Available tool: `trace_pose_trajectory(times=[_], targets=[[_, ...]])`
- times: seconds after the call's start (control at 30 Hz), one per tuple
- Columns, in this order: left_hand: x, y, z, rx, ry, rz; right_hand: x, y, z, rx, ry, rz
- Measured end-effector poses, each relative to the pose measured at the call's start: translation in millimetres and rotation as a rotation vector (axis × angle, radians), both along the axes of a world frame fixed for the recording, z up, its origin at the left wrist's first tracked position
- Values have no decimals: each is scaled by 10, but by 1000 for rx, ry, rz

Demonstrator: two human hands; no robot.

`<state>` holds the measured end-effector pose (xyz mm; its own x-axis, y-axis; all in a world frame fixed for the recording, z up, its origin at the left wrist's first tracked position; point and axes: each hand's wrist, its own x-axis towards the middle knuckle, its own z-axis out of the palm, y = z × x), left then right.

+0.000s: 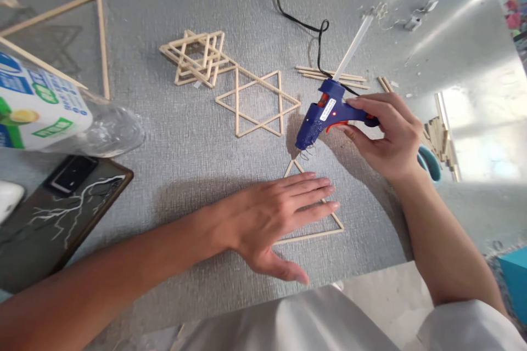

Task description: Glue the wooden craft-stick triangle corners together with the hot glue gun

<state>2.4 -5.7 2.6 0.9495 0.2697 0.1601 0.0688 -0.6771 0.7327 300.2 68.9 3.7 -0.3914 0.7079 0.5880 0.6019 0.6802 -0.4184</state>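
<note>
My right hand (pixel 387 131) grips a blue hot glue gun (pixel 323 112) by its handle, thumb near the orange trigger. A long clear glue stick (pixel 353 46) sticks out of its back end, and a small red light glows on its side. The nozzle points down at the top corner of a triangle of thin wooden sticks (pixel 313 236), with fine glue strands by the tip. Whether the nozzle touches the corner I cannot tell. Lying flat over the triangle, my left hand (pixel 284 208) has its fingers stretched out and covers much of its left side.
Beyond the triangle lie a six-pointed stick star (pixel 258 103) and several stacked stars (pixel 195 59). Loose sticks (pixel 333 75) rest behind the gun, near its black cord (pixel 284 11). At left are a plastic bottle (pixel 102 126), a phone (pixel 78 203) and a larger stick frame (pixel 101 44).
</note>
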Motion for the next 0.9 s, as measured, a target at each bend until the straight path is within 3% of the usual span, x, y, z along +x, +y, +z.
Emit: trace_pose_trajectory(times=[0.9], targets=[[1,3,-2,-33,25,-9,22,19,-8,14,40,-17]])
